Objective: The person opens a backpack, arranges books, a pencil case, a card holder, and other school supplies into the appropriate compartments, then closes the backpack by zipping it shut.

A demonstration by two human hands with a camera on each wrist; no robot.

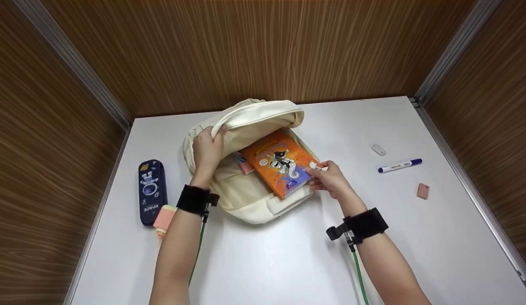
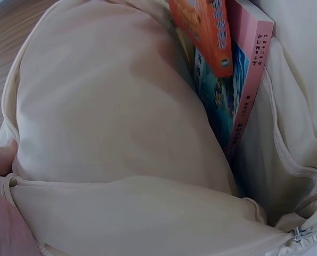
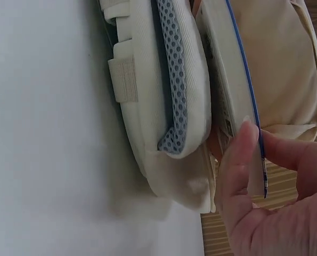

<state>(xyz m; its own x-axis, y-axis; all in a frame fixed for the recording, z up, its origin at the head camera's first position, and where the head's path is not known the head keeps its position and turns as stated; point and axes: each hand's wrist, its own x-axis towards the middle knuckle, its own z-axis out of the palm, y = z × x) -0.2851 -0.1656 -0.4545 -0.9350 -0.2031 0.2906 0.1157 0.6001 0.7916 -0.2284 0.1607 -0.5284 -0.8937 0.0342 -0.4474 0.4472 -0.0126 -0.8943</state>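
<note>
A cream backpack (image 1: 241, 192) lies on the table with its main compartment unzipped. My left hand (image 1: 207, 148) grips the edge of its raised flap (image 1: 263, 112). In the left wrist view, the thumb and part of that hand (image 2: 3, 208) show at the fabric edge. An orange and purple book (image 1: 273, 159) slants partway into the opening. My right hand (image 1: 330, 180) pinches its near corner, thumb on one side and fingers on the other, as the right wrist view shows along the page edges (image 3: 238, 80). A pink-spined book (image 2: 249, 90) stands inside beside the orange one.
Left of the backpack lie a dark blue space-themed pencil case (image 1: 152, 192) and a pad of pastel sticky notes (image 1: 164, 218), partly behind my left forearm. To the right are a small white item (image 1: 378, 149), a marker (image 1: 399, 165) and a small pinkish block (image 1: 423, 191). Wood-patterned panels (image 1: 263, 51) enclose the table.
</note>
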